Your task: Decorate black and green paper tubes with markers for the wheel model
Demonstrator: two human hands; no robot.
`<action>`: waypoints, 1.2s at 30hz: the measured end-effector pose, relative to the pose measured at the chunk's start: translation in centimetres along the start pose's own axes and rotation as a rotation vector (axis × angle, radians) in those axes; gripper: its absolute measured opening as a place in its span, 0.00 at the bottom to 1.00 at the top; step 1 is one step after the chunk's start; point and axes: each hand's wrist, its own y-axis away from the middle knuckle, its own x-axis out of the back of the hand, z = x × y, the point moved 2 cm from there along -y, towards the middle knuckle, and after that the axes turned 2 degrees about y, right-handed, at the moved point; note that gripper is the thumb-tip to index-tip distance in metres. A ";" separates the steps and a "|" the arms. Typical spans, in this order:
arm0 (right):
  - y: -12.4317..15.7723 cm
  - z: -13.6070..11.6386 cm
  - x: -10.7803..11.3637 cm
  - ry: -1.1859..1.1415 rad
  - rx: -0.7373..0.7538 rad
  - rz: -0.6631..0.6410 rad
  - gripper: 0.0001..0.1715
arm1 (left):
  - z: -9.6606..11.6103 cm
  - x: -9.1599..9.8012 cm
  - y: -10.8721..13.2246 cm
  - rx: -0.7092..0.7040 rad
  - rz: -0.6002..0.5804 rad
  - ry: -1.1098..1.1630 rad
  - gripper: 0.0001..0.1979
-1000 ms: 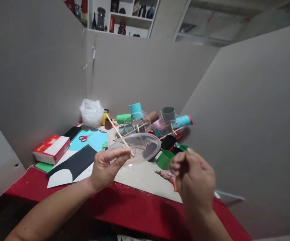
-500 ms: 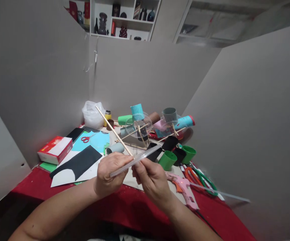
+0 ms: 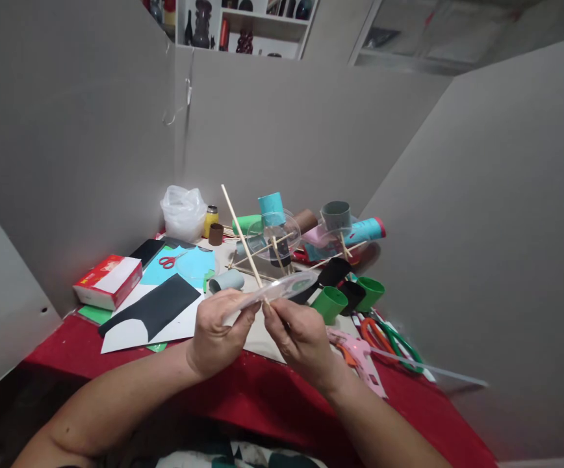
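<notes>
- The clear plastic lid (image 3: 286,286) hangs tilted above the desk (image 3: 272,393), showing more of its face than half a second ago, when it stood nearly edge-on.
- The wooden stick (image 3: 242,235) rises from the lid more upright than before.
- The left hand (image 3: 221,331) keeps its grip on the lid's left rim.
- The right hand (image 3: 299,333), apart from the lid a second ago, now has a narrow grip, pinching the stick's lower end just beneath it.
- The pink glue gun (image 3: 357,354) lies right of the lid, no longer largely covered.
</notes>
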 end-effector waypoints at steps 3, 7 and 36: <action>0.0 -0.1 0.2 0.008 -0.018 -0.026 0.26 | -0.7 0.0 0.0 -0.034 0.045 -0.062 0.10; 1.2 0.3 -0.6 -0.066 -0.105 -0.061 0.30 | -1.3 0.2 -0.1 -0.043 0.055 -0.066 0.11; -0.7 0.2 -2.2 -0.002 -0.251 -0.035 0.32 | -2.3 0.0 -0.6 -0.028 0.089 -0.203 0.05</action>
